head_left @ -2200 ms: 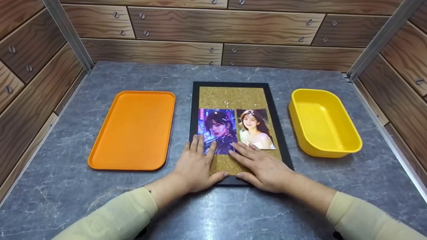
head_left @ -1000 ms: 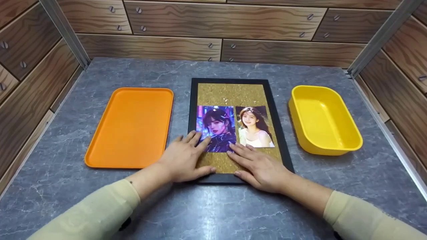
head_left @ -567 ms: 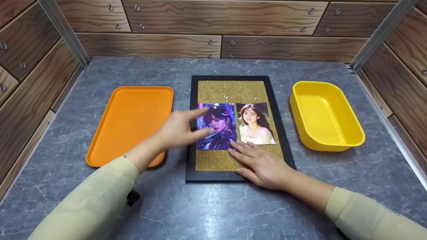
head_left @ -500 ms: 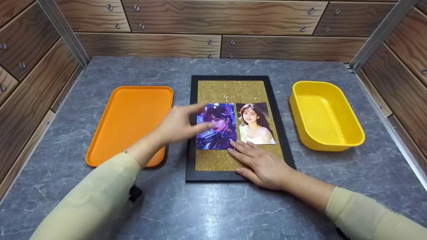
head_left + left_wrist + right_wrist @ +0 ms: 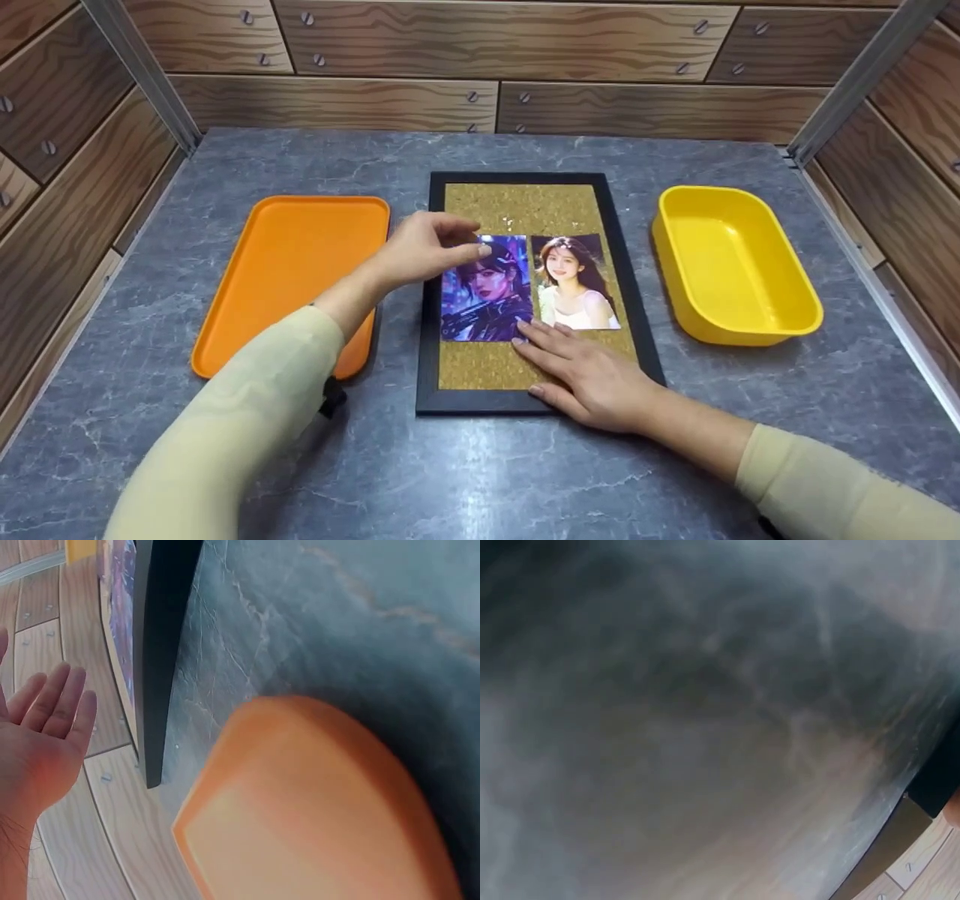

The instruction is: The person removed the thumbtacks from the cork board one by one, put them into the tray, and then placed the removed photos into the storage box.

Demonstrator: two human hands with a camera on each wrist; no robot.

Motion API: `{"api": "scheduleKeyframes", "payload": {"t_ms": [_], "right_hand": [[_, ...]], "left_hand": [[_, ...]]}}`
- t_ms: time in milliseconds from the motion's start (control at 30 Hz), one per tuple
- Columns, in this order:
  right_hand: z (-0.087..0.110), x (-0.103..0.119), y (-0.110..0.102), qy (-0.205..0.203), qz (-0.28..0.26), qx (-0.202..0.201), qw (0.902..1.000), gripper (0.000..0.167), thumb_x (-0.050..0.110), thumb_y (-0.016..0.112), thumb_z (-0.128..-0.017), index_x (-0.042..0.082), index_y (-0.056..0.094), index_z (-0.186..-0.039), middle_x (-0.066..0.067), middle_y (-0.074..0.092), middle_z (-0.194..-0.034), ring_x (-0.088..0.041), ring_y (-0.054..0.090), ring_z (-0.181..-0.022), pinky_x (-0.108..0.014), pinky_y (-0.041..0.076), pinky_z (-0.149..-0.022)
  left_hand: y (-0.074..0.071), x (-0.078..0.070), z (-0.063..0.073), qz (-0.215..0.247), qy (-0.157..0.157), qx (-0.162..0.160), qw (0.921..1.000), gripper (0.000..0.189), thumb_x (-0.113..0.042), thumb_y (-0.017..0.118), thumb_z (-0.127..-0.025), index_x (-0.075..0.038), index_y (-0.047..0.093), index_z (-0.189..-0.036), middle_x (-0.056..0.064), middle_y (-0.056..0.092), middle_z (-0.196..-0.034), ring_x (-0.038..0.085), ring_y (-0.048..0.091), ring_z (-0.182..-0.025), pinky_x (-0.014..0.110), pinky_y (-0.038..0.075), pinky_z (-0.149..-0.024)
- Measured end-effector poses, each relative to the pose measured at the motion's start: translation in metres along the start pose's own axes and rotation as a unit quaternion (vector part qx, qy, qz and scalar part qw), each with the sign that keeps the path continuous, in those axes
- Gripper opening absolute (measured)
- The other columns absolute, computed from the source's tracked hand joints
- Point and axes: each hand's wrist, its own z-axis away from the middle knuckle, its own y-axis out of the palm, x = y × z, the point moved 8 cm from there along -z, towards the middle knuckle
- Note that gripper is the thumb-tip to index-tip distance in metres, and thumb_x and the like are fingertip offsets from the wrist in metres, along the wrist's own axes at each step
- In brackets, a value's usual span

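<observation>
L hand (image 5: 420,251), fingers loosely spread, is poised at purple photo's (image 5: 486,291) top-left corner on cork board (image 5: 525,214); R hand (image 5: 592,371) is pressed flat below. Step judged: pin removal; fine pinch needed next.

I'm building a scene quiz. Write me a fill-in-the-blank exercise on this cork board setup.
1. The tray left of the cork board is coloured ____.
2. The number of photos lying on the board is ____.
3. The right hand lies flat on the board, its fingertips at the ____ photo's lower corner.
4. The left hand reaches the top left corner of the purple photo, while the tub right of the board is coloured ____.

Missing words: orange; two; purple; yellow
</observation>
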Motion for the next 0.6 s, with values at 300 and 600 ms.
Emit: {"api": "scheduleKeyframes", "payload": {"t_ms": [300,600], "right_hand": [[-0.001,0.000,0.001,-0.001,0.000,0.001,1.0000,0.061,0.043,0.053,-0.111,0.011,0.044,-0.162,-0.011,0.033,-0.171,-0.032,0.034,-0.155,-0.052,0.030,-0.124],[-0.002,-0.003,0.001,0.011,-0.005,0.006,0.9999,0.061,0.045,0.052,-0.111,0.013,0.044,-0.163,-0.008,0.032,-0.172,-0.029,0.032,-0.156,-0.049,0.029,-0.125]], "left_hand": [[0.005,0.022,-0.023,0.056,-0.035,0.032,0.9973,0.058,-0.025,0.083,-0.094,0.002,0.064,-0.142,0.015,0.073,-0.129,0.023,0.070,-0.117,0.037,0.055,-0.103],[0.002,0.036,-0.047,0.098,-0.055,0.064,0.9916,0.056,-0.014,0.081,-0.095,0.001,0.062,-0.145,0.013,0.072,-0.133,0.023,0.068,-0.123,0.037,0.053,-0.107]]}}
